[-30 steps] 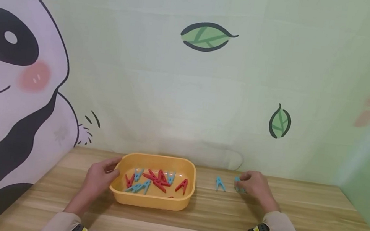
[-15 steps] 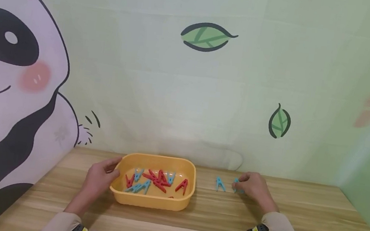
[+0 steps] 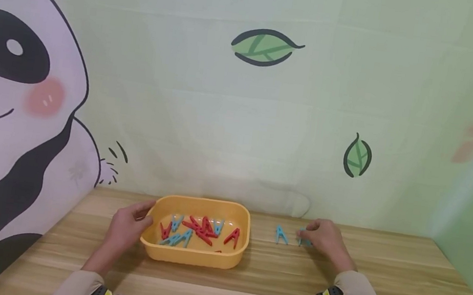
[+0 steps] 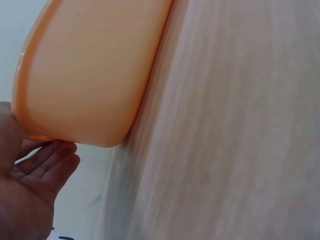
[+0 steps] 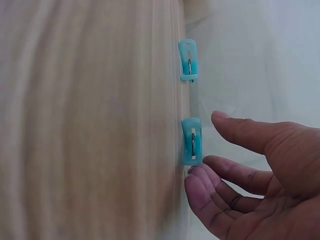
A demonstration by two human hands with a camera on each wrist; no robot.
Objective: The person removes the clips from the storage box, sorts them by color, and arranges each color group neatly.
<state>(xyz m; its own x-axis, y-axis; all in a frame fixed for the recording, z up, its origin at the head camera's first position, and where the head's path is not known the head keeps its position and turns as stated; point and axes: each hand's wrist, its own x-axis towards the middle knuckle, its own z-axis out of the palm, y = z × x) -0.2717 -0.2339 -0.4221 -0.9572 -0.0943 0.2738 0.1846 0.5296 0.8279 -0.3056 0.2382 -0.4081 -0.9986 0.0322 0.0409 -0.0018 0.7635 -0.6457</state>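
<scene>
A basket is set on the table, and its left end is touched by the left hand, whose fingers are loosely extended against the outside of the rim. Red clips and blue clips are scattered over the basket's floor, some red ones heaped near the middle. To the basket's right, two blue ones are placed side by side on the table, well apart from it: the left clip, fully seen, and the right clip, partly covered in the head view by the right hand. From the right wrist, that hand's thumb and fingers are seen parted wide, just beside the right clip; whether it is touched by a fingertip cannot be told. The table is backed by a pale green backdrop, printed with a panda and leaves.
</scene>
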